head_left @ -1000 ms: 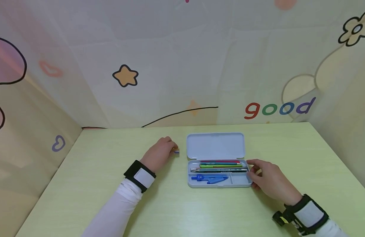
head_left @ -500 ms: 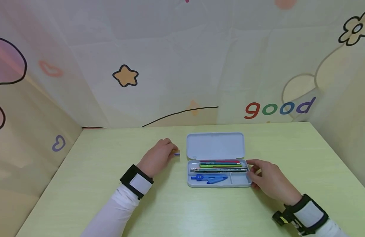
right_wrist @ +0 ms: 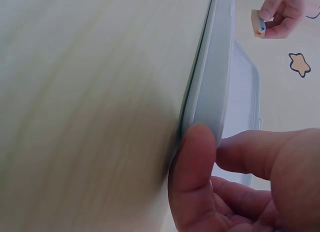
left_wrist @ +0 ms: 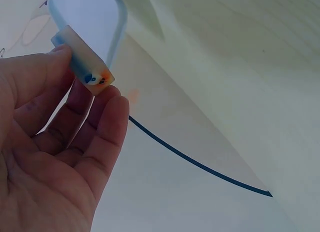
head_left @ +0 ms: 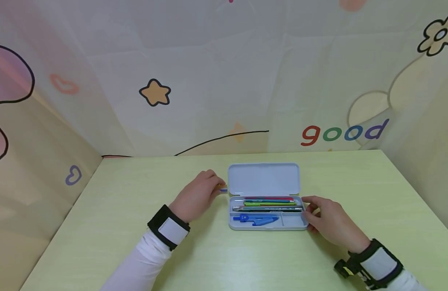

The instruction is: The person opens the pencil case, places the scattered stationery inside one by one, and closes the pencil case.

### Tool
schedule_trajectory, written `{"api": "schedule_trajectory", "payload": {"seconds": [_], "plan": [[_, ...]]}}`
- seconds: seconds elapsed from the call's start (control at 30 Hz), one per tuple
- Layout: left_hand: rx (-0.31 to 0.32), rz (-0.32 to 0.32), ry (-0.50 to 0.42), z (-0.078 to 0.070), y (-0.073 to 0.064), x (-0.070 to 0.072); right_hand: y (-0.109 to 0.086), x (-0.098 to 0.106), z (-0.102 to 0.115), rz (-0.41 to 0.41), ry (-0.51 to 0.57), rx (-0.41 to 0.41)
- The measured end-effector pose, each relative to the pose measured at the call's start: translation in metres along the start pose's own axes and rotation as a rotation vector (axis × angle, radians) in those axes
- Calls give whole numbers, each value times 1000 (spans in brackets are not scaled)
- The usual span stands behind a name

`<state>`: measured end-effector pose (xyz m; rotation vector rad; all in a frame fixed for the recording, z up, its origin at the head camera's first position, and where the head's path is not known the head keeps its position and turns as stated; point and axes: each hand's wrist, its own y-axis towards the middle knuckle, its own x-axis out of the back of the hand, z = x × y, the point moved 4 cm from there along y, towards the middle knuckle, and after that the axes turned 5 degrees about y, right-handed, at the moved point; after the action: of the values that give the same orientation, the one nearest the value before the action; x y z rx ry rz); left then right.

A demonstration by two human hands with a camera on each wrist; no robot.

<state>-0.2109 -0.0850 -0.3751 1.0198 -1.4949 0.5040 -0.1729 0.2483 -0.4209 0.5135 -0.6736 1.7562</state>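
Note:
My left hand (head_left: pixel 197 197) pinches a small eraser (left_wrist: pixel 84 60) between thumb and fingers, just left of the pencil case's raised lid. The eraser is a rectangular block with a blue, white and orange cartoon print. The pale blue pencil case (head_left: pixel 264 178) lies with its lid swung back. Several pencils (head_left: pixel 269 204) fill its long rear compartment, and a blue compass (head_left: pixel 259 220) rests in the front left one. With thumb and fingers, my right hand (head_left: pixel 334 223) grips the right end of the case; in the right wrist view they straddle its corner.
The case stands on a pale wooden table (head_left: pixel 224 258). A printed cloth backdrop (head_left: pixel 216 81) rises behind the table, with cloth also along both sides. Both wrists wear black straps (head_left: pixel 168 227).
My left hand has moved slightly right with the eraser, closer to the case's lid. My right hand keeps its grip on the case's right end.

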Motion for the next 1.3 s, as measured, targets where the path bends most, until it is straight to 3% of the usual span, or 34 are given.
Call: {"api": "schedule_trajectory", "payload": {"seconds": [0.43, 0.73, 1.3], "plan": [[-89, -36, -21, -26, 0, 6, 0, -2, 2, 7, 1, 13], [-98, 18, 6, -44, 3, 3, -1, -4, 4, 15, 9, -4], [-196, 45, 38, -80, 10, -10, -1, -7, 3, 21, 27, 0]]}}
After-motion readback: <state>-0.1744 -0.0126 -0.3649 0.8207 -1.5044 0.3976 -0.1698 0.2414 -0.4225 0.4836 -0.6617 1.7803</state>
